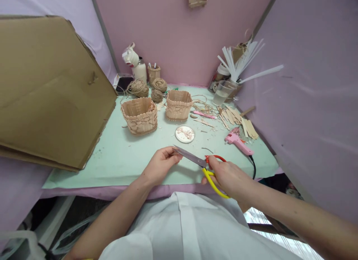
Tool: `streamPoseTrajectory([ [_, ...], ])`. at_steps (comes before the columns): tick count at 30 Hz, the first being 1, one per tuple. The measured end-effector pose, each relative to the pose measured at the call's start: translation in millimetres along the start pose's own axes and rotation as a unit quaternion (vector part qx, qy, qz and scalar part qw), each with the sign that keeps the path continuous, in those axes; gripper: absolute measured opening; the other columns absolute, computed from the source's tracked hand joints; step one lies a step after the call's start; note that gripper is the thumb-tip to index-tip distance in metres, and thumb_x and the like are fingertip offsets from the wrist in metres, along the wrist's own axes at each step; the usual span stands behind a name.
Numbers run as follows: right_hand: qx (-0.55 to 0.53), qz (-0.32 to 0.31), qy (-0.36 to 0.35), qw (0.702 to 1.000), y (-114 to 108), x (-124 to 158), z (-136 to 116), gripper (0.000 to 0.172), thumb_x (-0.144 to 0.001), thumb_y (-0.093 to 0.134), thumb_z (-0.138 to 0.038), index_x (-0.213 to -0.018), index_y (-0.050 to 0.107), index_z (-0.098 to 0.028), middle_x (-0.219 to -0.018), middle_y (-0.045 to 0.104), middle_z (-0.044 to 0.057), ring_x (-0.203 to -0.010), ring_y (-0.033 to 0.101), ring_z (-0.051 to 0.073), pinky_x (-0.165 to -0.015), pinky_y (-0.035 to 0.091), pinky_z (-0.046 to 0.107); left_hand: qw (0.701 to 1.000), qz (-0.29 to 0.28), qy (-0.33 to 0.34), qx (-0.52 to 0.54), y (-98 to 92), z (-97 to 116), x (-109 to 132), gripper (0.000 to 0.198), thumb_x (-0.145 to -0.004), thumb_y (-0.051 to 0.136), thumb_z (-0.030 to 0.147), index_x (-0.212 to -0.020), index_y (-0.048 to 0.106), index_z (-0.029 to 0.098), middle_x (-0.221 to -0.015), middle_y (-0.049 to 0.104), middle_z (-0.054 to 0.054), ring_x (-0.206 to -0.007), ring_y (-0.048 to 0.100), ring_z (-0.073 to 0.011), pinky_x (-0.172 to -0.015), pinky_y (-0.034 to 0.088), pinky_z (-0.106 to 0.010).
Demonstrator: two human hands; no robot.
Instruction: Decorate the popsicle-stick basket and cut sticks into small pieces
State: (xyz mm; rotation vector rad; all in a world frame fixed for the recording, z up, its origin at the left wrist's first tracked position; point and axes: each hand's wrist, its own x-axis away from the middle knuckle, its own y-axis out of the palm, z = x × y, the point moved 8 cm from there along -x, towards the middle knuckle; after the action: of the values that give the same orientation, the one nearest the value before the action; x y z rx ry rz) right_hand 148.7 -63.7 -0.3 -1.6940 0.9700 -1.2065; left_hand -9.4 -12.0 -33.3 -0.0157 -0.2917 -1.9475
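Scissors (192, 157) in the right hand (228, 176), whose fingers wrap the handles; the long axis runs leftward and slightly away, blade tips at the fingertips of the left hand (160, 163). The latter is nearer the tips; its fingers curl close together, and whether they pinch anything cannot be told. Beyond the fingers: a round dish (181, 140) and two baskets (141, 122), (178, 110) on a pale green tabletop (112, 159), before a pink wall (167, 36).

Scissors (199, 161) in right grip (231, 176), left grip (162, 165) at blades (190, 156), two baskets (142, 122) (178, 110)
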Motion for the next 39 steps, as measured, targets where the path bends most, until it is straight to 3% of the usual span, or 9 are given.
streamPoseTrajectory([
  [5,-0.130,0.038,-0.002,0.991,-17,-5,9,0.007,-0.086,0.038,-0.029,-0.084,0.037,-0.023,-0.077,0.067,0.002,-0.059,0.056,0.016,-0.052,0.032,0.023,0.999,0.032,-0.004,0.038,-3.2,3,-2,0.019,-0.071,0.065,0.031,-0.081,0.064,0.015,-0.068,0.058,0.001,-0.062,0.047,-0.0078,-0.059,0.036,-0.019],
  [13,-0.247,0.066,0.002,0.967,-15,-20,13,0.024,-0.082,0.044,-0.042,-0.072,0.036,-0.022,-0.066,0.050,-0.003,-0.058,0.042,0.012,-0.052,0.032,0.023,0.987,0.045,0.000,0.152,-5.7,2,-5,0.018,-0.077,0.058,0.027,-0.090,0.057,0.016,-0.070,0.059,0.000,-0.059,0.049,-0.0063,-0.055,0.036,-0.018],
  [17,-0.342,0.108,0.006,0.933,-16,-29,8,0.028,-0.077,0.052,-0.045,-0.070,0.038,-0.021,-0.063,0.045,-0.005,-0.056,0.039,0.010,-0.051,0.031,0.022,0.986,0.045,0.010,0.159,-6.6,3,-3,0.018,-0.080,0.055,0.026,-0.096,0.054,0.016,-0.072,0.060,-0.001,-0.062,0.051,-0.0070,-0.056,0.036,-0.018],
  [21,-0.415,0.173,0.009,0.893,-22,-40,3,0.024,-0.073,0.057,-0.041,-0.075,0.043,-0.020,-0.070,0.055,-0.002,-0.055,0.043,0.010,-0.049,0.032,0.022,0.988,0.029,0.023,0.149,-3.1,9,-2,0.022,-0.081,0.055,0.026,-0.100,0.051,0.017,-0.077,0.063,-0.003,-0.067,0.053,-0.0082,-0.057,0.036,-0.018],
  [26,-0.493,0.208,-0.062,0.842,-34,-50,-21,0.025,-0.071,0.059,-0.033,-0.075,0.038,-0.021,-0.085,0.062,0.000,-0.051,0.039,0.008,-0.049,0.033,0.023,0.989,-0.009,0.003,0.148,6.3,9,1,0.019,-0.081,0.056,0.028,-0.095,0.048,0.019,-0.072,0.063,-0.001,-0.060,0.053,-0.0079,-0.055,0.037,-0.018],
  [31,-0.501,0.221,-0.084,0.833,-38,-53,-32,0.023,-0.071,0.062,-0.032,-0.074,0.042,-0.021,-0.075,0.059,-0.003,-0.052,0.039,0.008,-0.051,0.033,0.024,0.988,-0.062,-0.014,0.141,14.5,7,4,0.020,-0.082,0.054,0.031,-0.096,0.049,0.017,-0.072,0.063,-0.002,-0.057,0.055,-0.0080,-0.054,0.037,-0.019],
  [36,-0.547,0.158,-0.098,0.816,-26,-57,-33,0.029,-0.071,0.063,-0.033,-0.075,0.037,-0.022,-0.080,0.064,-0.001,-0.057,0.048,0.011,-0.052,0.037,0.025,0.985,-0.118,-0.076,0.102,23.3,-3,8,0.023,-0.081,0.054,0.036,-0.087,0.054,0.014,-0.075,0.067,-0.007,-0.062,0.062,-0.0126,-0.058,0.042,-0.022],
  [39,-0.526,0.191,-0.084,0.825,-27,-55,-27,0.028,-0.070,0.063,-0.033,-0.076,0.038,-0.022,-0.079,0.063,-0.001,-0.056,0.047,0.010,-0.053,0.037,0.024,0.987,-0.113,-0.077,0.088,23.3,-3,8,0.024,-0.082,0.053,0.039,-0.084,0.054,0.015,-0.072,0.068,-0.007,-0.059,0.062,-0.0136,-0.056,0.041,-0.023],
])
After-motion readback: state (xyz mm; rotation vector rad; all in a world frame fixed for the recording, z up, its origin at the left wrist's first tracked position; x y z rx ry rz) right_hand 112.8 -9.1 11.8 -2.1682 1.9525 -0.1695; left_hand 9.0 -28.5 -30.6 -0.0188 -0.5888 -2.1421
